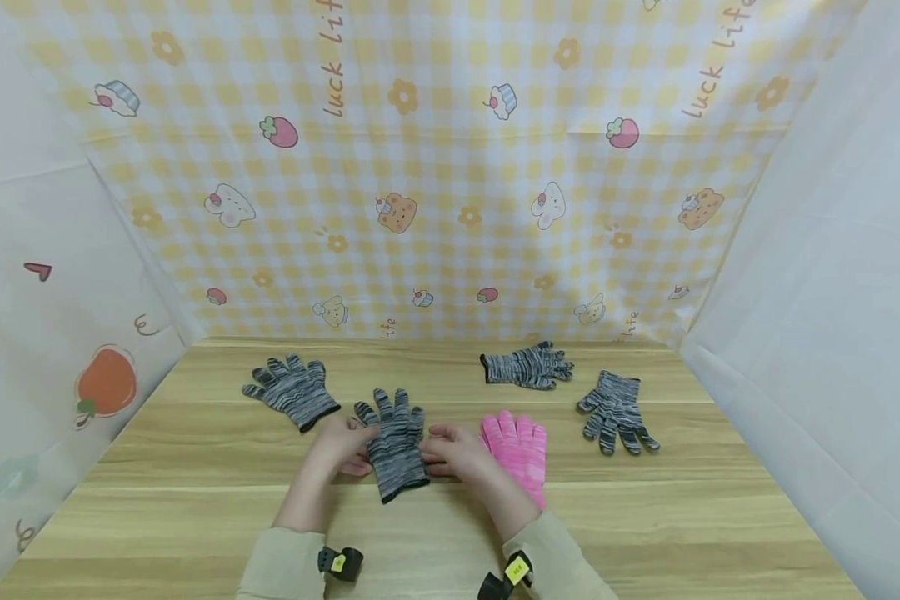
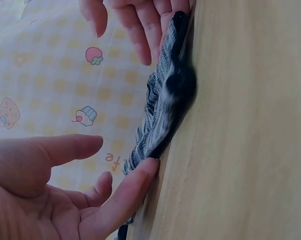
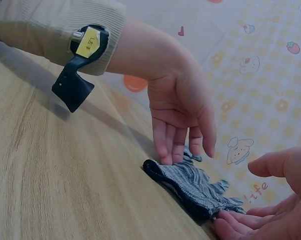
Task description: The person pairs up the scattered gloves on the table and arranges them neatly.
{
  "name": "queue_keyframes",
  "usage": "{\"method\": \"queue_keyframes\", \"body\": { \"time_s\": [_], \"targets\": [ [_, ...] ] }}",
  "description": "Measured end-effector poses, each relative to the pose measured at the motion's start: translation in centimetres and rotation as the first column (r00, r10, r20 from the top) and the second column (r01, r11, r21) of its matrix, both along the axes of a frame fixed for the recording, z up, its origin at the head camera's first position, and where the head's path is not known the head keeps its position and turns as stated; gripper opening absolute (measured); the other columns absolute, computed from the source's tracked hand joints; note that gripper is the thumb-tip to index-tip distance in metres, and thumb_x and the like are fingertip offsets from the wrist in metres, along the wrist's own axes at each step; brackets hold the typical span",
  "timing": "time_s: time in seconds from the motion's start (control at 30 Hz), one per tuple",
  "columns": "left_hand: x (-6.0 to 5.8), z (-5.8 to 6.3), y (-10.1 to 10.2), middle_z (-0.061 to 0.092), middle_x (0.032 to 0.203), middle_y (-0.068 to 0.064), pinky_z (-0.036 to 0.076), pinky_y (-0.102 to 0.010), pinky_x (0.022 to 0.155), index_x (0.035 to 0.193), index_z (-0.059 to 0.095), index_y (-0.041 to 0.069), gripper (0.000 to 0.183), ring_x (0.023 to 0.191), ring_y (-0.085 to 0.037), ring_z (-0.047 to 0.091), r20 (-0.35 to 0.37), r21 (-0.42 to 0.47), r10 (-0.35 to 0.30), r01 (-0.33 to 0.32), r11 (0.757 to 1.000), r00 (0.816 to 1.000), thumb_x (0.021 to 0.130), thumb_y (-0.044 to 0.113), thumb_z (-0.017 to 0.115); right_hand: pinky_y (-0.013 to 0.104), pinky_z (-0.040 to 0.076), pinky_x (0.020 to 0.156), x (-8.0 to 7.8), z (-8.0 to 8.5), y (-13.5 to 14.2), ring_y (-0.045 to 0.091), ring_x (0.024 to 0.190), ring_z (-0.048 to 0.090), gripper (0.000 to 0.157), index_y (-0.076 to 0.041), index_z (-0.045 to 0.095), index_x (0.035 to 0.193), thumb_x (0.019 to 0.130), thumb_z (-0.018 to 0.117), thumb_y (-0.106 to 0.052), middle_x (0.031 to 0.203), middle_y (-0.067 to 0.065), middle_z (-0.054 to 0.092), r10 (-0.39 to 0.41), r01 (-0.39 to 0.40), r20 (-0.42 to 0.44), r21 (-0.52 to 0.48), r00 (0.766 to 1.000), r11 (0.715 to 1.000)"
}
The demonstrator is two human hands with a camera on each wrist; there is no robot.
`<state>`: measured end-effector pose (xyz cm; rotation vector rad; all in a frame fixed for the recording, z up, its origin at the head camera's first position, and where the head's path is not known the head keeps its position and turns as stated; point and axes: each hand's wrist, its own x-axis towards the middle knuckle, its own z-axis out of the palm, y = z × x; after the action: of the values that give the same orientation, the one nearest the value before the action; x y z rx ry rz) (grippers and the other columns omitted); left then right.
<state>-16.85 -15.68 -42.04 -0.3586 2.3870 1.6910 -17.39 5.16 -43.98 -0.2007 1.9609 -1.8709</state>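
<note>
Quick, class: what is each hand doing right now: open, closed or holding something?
Left hand: open, touching the gray glove between the hands.
Right hand: open, touching that glove's other side.

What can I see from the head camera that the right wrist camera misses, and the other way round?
Only the head view shows the pink glove, the back gray glove, the far-right gray glove and the right sleeve.

Only the right wrist view shows the left hand's palm and a low, side-on look at the middle gray glove.

Both show that middle glove, both hands, the left sleeve, the wooden table and the checked backdrop.
</note>
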Motion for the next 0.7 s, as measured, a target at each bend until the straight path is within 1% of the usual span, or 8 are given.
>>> {"method": "queue_keyframes", "body": {
  "time_s": [0.1,0.2,0.33,0.43,0.6,0.7],
  "targets": [
    [-0.09,-0.17,0.2,0.051,0.075,-0.017,0.057,-0.033,0.054,0.092,0.05,-0.008,0.015,0.052,-0.023,0.063,0.002,0.029,0.001,-0.001,1.0,1.0,0.091,0.004,0.06,0.041,0.053,0.086,0.03,-0.04,-0.09,0.037,0.108,0.058,0.056,0.019,0.033,0.135,0.092,0.058,-0.007,0.125,0.03,0.053,-0.012,0.012,0.008,-0.007,1.0,1.0],
    [-0.23,-0.29,0.38,0.052,0.075,-0.016,0.057,-0.032,0.054,0.098,0.049,-0.009,0.017,0.052,-0.02,0.061,0.001,0.041,-0.011,0.011,0.999,1.0,0.089,-0.001,0.06,0.039,0.054,0.084,-0.01,-0.11,-0.15,0.035,0.106,0.059,0.056,0.018,0.034,0.135,0.092,0.058,-0.008,0.122,0.027,0.056,-0.029,0.029,0.01,-0.006,1.0,1.0],
    [-0.44,-0.34,0.67,0.056,0.083,-0.018,0.057,-0.03,0.056,0.107,0.048,-0.012,0.025,0.054,-0.018,0.06,0.003,0.034,-0.021,0.02,0.999,1.0,0.086,-0.006,0.061,0.038,0.054,0.082,-0.11,-0.15,-0.23,0.033,0.103,0.06,0.056,0.018,0.036,0.134,0.091,0.059,-0.008,0.118,0.025,0.058,-0.051,0.051,0.016,-0.004,0.999,0.999],
    [-0.57,-0.42,0.84,0.055,0.087,-0.019,0.057,-0.03,0.057,0.112,0.047,-0.012,0.032,0.055,-0.018,0.06,0.002,0.039,-0.014,0.013,0.999,1.0,0.084,-0.009,0.063,0.038,0.054,0.083,-0.14,-0.19,-0.24,0.033,0.103,0.06,0.056,0.019,0.035,0.135,0.092,0.059,-0.007,0.119,0.026,0.057,-0.059,0.06,0.014,-0.008,0.998,0.998],
    [-0.6,-0.68,0.92,0.057,0.084,-0.02,0.056,-0.03,0.056,0.118,0.046,-0.013,0.04,0.056,-0.019,0.06,-0.008,0.073,-0.017,0.018,0.997,1.0,0.083,-0.012,0.063,0.04,0.053,0.086,-0.05,-0.39,-0.2,0.034,0.101,0.061,0.056,0.021,0.032,0.135,0.092,0.057,-0.005,0.121,0.03,0.054,-0.068,0.069,0.01,-0.042,0.998,0.997],
    [-0.61,-0.8,0.92,0.059,0.084,-0.019,0.056,-0.029,0.055,0.125,0.046,-0.012,0.046,0.057,-0.019,0.061,-0.013,0.089,-0.025,0.026,0.996,1.0,0.083,-0.012,0.064,0.04,0.053,0.084,-0.01,-0.62,-0.25,0.031,0.094,0.063,0.056,0.022,0.031,0.134,0.092,0.058,-0.004,0.116,0.03,0.057,-0.081,0.082,0.018,-0.067,0.997,0.994]
  ]
}}
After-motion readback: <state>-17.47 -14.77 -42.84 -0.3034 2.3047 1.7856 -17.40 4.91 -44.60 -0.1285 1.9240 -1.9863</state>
